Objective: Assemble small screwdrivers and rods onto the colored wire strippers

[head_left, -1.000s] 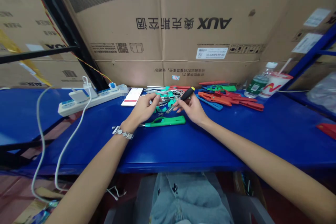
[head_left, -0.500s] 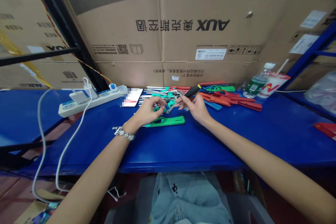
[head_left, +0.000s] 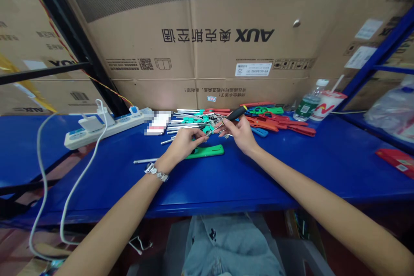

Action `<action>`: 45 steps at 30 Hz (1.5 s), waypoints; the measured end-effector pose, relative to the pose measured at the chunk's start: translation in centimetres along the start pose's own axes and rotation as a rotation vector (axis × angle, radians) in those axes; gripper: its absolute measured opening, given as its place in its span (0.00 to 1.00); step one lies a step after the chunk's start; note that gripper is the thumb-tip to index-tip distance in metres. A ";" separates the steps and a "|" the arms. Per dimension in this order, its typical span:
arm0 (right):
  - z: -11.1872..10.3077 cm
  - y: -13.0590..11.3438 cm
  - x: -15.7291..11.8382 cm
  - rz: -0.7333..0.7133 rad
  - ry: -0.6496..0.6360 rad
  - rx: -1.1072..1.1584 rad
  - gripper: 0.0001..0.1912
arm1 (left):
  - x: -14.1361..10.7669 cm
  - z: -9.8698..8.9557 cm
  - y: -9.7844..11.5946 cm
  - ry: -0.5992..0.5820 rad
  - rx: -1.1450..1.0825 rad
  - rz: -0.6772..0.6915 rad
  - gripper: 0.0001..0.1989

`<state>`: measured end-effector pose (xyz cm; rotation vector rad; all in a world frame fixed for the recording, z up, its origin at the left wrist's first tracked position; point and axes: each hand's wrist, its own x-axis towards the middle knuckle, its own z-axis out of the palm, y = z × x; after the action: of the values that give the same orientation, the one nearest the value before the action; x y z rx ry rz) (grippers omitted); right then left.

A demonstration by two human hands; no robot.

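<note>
My right hand (head_left: 237, 133) is closed on a screwdriver (head_left: 237, 113) with a black and yellow handle, its shaft pointing down and left. My left hand (head_left: 187, 141) has thumb and fingertips pinched together at the screwdriver's tip; whatever is between them is too small to name. Below my hands a green lighter (head_left: 208, 151) with a long metal tube lies on the blue table (head_left: 226, 185), partly covered by my left hand. Behind them is a pile of metal tubes with teal parts (head_left: 194, 119). Orange and red lighter casings (head_left: 267, 122) lie to the right of it.
A power strip (head_left: 110, 128) with plugs and white cables lies at the left, beside a phone (head_left: 158, 123). A bottle (head_left: 305, 105) and a paper cup (head_left: 327, 105) with a straw stand at the back right. A large cardboard box (head_left: 207, 8) rises behind the table.
The fingers of my left hand have closed into a pinch, and the hand has come to the screwdriver's tip. The view has shifted slightly. My right hand still holds the screwdriver.
</note>
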<state>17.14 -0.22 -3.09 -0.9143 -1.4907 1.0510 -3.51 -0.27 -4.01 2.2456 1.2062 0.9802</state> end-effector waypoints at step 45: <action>-1.0 0.5 -0.2 -0.226 -0.036 -0.157 0.21 | -0.1 3.6 1.4 -0.159 0.098 0.024 0.13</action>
<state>18.19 -0.10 -3.52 -0.8158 -1.6812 0.7985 -0.09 -1.21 -5.58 2.3693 1.1833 0.7495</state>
